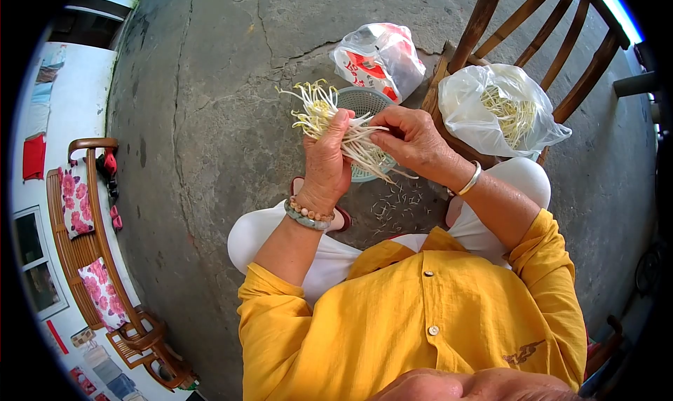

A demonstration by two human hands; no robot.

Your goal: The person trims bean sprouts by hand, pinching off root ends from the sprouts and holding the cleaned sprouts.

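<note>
My left hand (328,164) is closed round a bunch of bean sprouts (357,143), yellow heads to the left and white stems to the right. With thumb and fingers pinched, my right hand (415,143) touches the stem ends at the bunch's right side. Beneath the sprouts is a light green plastic basket (364,101), partly hidden. More sprouts (510,116) lie in an open clear plastic bag (468,120) on the wooden chair's seat. Thin root bits (396,208) are scattered on the floor between my feet.
A white and red plastic bag (382,61) stands behind the basket on the cracked concrete floor (224,120). The wooden chair (543,33) is at the upper right. Along the left wall is a wooden bench (77,250) with floral cushions (104,294).
</note>
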